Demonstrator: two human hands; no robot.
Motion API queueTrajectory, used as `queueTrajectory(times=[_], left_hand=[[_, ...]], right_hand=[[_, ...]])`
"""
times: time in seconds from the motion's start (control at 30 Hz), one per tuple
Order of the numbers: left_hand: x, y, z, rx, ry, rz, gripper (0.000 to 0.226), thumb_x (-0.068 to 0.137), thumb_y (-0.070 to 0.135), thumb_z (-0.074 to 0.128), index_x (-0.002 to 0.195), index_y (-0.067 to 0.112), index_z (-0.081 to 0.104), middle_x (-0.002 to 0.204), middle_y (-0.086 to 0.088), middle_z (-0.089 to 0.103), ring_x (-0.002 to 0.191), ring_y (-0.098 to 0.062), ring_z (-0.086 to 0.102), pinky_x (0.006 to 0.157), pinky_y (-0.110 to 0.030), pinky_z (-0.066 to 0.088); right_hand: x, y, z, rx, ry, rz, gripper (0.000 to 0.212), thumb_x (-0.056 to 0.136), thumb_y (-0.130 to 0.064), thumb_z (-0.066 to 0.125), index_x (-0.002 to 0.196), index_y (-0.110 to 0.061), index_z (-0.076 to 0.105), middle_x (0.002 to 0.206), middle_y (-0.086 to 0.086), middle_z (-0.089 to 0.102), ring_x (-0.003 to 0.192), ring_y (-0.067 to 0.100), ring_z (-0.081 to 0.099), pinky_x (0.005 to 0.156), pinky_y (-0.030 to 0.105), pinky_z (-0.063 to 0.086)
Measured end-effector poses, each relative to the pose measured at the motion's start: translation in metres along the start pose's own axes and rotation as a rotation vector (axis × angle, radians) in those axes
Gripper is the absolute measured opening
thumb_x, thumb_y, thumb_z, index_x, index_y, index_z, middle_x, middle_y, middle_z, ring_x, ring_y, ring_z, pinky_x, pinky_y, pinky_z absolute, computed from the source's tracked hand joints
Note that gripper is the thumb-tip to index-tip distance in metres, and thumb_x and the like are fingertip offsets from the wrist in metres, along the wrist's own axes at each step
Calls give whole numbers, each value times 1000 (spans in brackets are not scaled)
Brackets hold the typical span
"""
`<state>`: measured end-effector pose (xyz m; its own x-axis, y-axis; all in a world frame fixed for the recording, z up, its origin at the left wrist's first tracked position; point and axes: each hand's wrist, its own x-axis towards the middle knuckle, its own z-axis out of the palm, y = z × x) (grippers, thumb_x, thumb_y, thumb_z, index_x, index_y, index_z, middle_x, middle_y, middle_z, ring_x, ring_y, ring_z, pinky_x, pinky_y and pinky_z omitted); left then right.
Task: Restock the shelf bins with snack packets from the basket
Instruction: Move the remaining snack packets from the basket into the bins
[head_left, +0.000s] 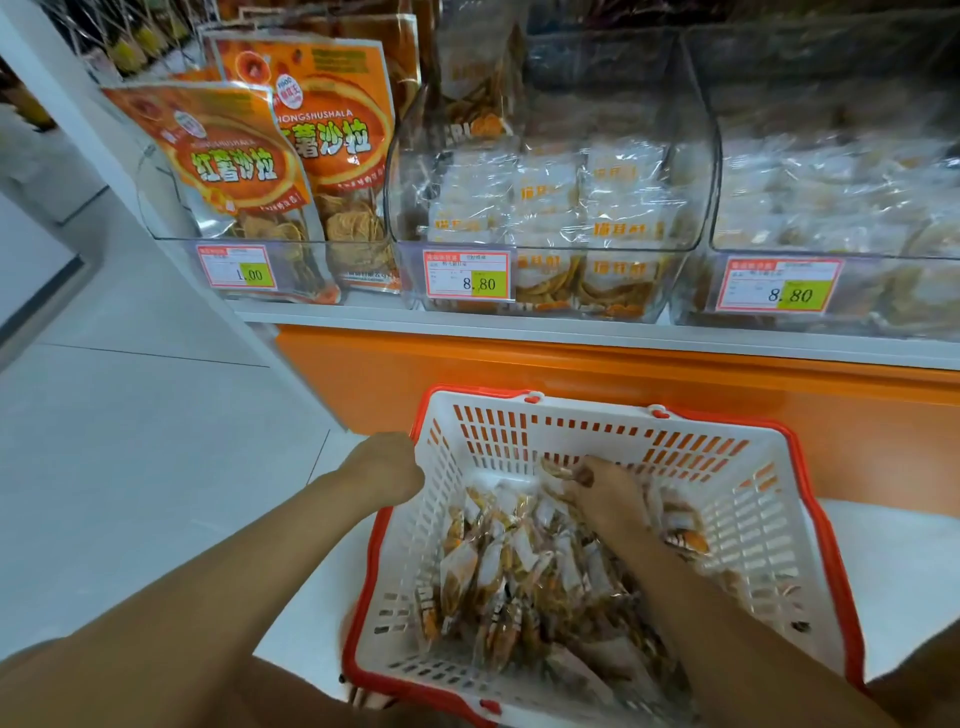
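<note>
A white basket (769, 519) with a red rim sits low in front of the shelf and holds several small clear snack packets (498, 566) with orange print. My left hand (387, 467) grips the basket's left rim. My right hand (602, 493) is down inside the basket, fingers curled around a snack packet near the far wall. Above, the middle clear shelf bin (550, 208) is mostly full of similar white-and-orange packets. The right shelf bin (841, 208) holds pale clear packets.
The left bin holds large orange chip bags (239, 166) standing upright. Price tags (467, 275) hang on the bin fronts. An orange panel (571, 374) runs below the white shelf edge. Pale floor tiles (130, 415) lie to the left.
</note>
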<state>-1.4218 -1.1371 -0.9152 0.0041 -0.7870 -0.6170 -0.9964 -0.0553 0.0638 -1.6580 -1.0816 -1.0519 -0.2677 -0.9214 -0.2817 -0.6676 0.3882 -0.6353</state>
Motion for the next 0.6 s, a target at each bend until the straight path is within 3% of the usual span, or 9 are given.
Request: queueTrajectory(times=[0.17, 0.27, 0.33, 0.4, 0.47, 0.53, 0.6], left_hand=[[-16, 24, -16, -96, -65, 24, 45, 97, 26, 49, 58, 14, 31, 56, 1, 28, 46, -11, 26, 47, -21, 23], [-21, 30, -23, -355, -40, 2, 42, 96, 38, 50, 63, 13, 42, 61, -1, 42, 59, -17, 50, 58, -25, 44], [-29, 29, -28, -493, 45, -23, 44, 97, 43, 47, 67, 11, 44, 66, -2, 44, 66, -19, 53, 70, -31, 49], [-32, 26, -33, -496, 227, -4, 47, 100, 43, 40, 67, 10, 50, 63, -4, 46, 62, -21, 50, 62, -28, 38], [-36, 23, -43, -516, 295, 11, 49, 100, 45, 37, 96, 5, 64, 80, -9, 59, 75, -25, 58, 66, -26, 40], [-36, 19, -52, -758, 212, 20, 56, 96, 53, 41, 115, 4, 60, 96, -11, 67, 82, -24, 65, 77, -32, 53], [-43, 18, -61, -985, 89, 76, 59, 91, 58, 48, 104, 2, 65, 94, -15, 71, 77, -22, 70, 68, -31, 59]], right_hand=[[-3, -21, -17, 89, 25, -115, 7, 83, -10, 68, 80, -15, 66, 78, -8, 63, 72, 2, 55, 66, 15, 42], [-13, -48, -29, 164, 9, -267, 8, 81, -11, 72, 76, -14, 67, 74, -8, 62, 66, 2, 55, 61, 10, 43], [-24, -70, -40, 230, 11, -398, 9, 80, -12, 75, 74, -15, 69, 76, -7, 62, 68, 5, 55, 63, 11, 43], [-38, -93, -58, 287, 61, -571, 8, 77, -13, 78, 74, -16, 71, 76, -9, 61, 72, 2, 55, 64, 10, 42], [-53, -113, -78, 278, 118, -777, 5, 76, -13, 78, 75, -14, 72, 76, -6, 61, 72, 2, 55, 64, 11, 43], [-66, -125, -97, 253, 155, -950, 4, 78, -10, 76, 77, -11, 72, 79, -2, 63, 74, 3, 56, 65, 14, 46], [-78, -129, -112, 189, 195, -1084, 3, 79, -8, 74, 78, -11, 72, 81, -2, 64, 77, 6, 58, 67, 16, 47]])
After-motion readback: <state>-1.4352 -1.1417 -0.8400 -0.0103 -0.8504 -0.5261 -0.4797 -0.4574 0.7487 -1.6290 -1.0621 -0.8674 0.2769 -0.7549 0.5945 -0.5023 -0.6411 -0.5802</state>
